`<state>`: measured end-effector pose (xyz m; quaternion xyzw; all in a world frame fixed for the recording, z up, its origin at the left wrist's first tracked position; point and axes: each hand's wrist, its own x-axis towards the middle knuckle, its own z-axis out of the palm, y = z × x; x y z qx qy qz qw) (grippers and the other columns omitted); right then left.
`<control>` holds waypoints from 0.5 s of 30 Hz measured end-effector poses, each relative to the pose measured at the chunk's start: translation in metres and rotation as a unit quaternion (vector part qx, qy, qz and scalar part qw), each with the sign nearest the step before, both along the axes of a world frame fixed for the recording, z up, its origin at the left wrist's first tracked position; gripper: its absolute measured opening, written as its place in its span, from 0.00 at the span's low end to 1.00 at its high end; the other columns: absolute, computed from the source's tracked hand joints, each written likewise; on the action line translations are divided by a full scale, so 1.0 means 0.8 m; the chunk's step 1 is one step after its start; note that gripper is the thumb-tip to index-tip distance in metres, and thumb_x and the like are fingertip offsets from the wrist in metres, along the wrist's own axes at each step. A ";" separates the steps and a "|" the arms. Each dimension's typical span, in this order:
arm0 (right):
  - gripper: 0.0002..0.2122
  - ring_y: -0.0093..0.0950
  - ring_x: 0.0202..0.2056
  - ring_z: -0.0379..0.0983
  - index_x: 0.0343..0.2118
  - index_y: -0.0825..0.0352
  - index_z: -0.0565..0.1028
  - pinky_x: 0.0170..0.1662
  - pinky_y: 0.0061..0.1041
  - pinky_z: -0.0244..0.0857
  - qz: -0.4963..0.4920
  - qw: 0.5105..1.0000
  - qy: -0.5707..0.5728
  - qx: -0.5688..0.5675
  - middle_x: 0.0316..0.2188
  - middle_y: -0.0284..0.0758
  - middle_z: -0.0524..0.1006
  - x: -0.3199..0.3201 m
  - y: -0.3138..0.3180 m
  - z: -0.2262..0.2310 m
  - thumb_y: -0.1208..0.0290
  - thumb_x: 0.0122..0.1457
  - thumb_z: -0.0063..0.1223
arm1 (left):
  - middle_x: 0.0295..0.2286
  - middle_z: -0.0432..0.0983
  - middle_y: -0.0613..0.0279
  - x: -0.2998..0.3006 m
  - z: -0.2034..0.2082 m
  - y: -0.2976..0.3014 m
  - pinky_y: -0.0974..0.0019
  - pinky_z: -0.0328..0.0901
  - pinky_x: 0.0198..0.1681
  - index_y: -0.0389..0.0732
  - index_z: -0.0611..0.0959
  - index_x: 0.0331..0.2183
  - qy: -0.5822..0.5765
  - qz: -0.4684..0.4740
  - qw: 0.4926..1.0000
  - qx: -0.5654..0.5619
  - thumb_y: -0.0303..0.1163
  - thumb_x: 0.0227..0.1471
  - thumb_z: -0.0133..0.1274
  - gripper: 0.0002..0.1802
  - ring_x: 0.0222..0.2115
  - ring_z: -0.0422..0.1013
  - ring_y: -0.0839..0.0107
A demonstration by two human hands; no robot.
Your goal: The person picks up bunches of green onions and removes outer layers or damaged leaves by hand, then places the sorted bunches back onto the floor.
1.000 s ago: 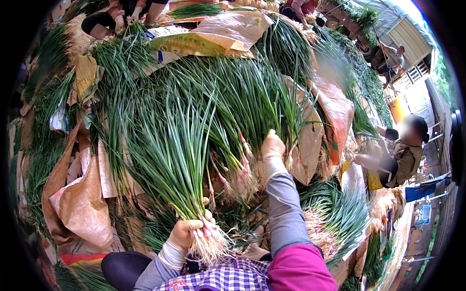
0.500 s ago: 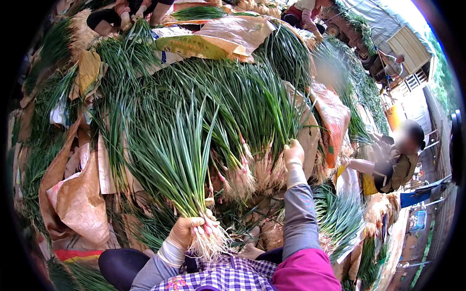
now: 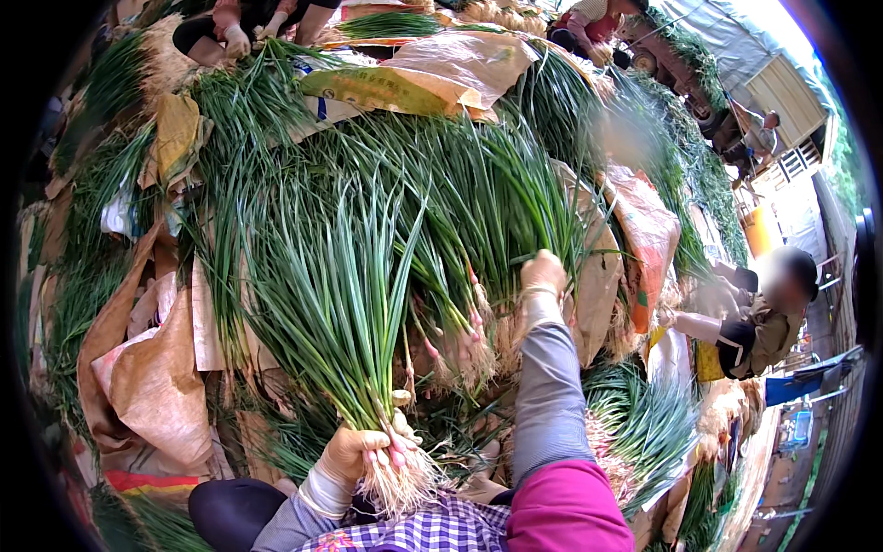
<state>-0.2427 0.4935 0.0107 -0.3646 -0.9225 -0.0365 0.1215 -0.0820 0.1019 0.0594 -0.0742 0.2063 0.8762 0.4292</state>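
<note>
My left hand (image 3: 357,451), in a cream glove, is closed round the lower stems of a bunch of spring onions (image 3: 345,294). Their pinkish bulbs and pale roots hang below the fist, and the long green leaves fan away from me. Ahead and to the right, my gloved right hand (image 3: 544,273) is closed at the stems of spring onions in the wide pile (image 3: 460,184); its fingertips are partly hidden. Several loose spring onions with pink bulbs and stringy roots lie between my hands, roots toward me.
Brown woven sacks (image 3: 161,377) lie crumpled at the left, with an orange and white sack (image 3: 644,239) at the right. More spring onions (image 3: 644,423) are heaped right of my arm. A co-worker (image 3: 768,317) sits at the right; others work at the far edge.
My right hand has moved slightly left and away from me along the pile. The left hand keeps its hold on the bunch. The whole view has shifted a little.
</note>
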 end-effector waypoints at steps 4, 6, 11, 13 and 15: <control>0.07 0.27 0.25 0.74 0.32 0.67 0.73 0.28 0.27 0.69 -0.064 0.954 0.214 -0.199 0.25 0.39 0.77 0.039 0.054 0.066 0.70 0.55 0.48 | 0.29 0.72 0.58 0.007 -0.020 -0.010 0.50 0.63 0.47 0.33 0.64 0.52 0.015 -0.006 1.000 -0.007 0.24 0.33 0.55 0.38 0.32 0.71 0.59; 0.08 0.20 0.19 0.68 0.36 0.71 0.72 0.22 0.20 0.65 -0.069 0.866 0.222 -0.443 0.24 0.36 0.77 0.061 0.039 0.095 0.73 0.58 0.47 | 0.30 0.72 0.58 0.002 0.002 -0.005 0.51 0.63 0.46 0.32 0.64 0.52 0.022 0.004 1.000 -0.008 0.25 0.34 0.56 0.39 0.32 0.71 0.59; 0.13 0.20 0.20 0.69 0.41 0.70 0.71 0.24 0.19 0.65 -0.030 0.759 0.098 -0.643 0.25 0.36 0.77 0.126 -0.047 0.135 0.65 0.62 0.41 | 0.25 0.75 0.55 0.008 -0.010 0.005 0.52 0.63 0.48 0.26 0.65 0.50 0.017 0.010 1.000 0.005 0.24 0.38 0.51 0.33 0.22 0.73 0.66; 0.15 0.20 0.20 0.68 0.45 0.72 0.68 0.26 0.20 0.67 0.075 0.631 0.097 -0.766 0.31 0.40 0.77 0.165 -0.066 0.100 0.66 0.63 0.38 | 0.28 0.76 0.53 0.017 -0.011 0.009 0.51 0.63 0.49 0.28 0.66 0.49 0.040 0.009 0.999 -0.001 0.23 0.39 0.50 0.31 0.28 0.75 0.64; 0.14 0.24 0.27 0.73 0.46 0.71 0.67 0.29 0.20 0.68 0.091 0.572 0.142 -0.803 0.33 0.40 0.77 0.192 -0.127 0.111 0.68 0.63 0.39 | 0.34 0.76 0.50 0.025 0.004 0.004 0.50 0.61 0.52 0.29 0.66 0.50 0.020 0.027 0.999 -0.012 0.22 0.40 0.49 0.31 0.39 0.73 0.58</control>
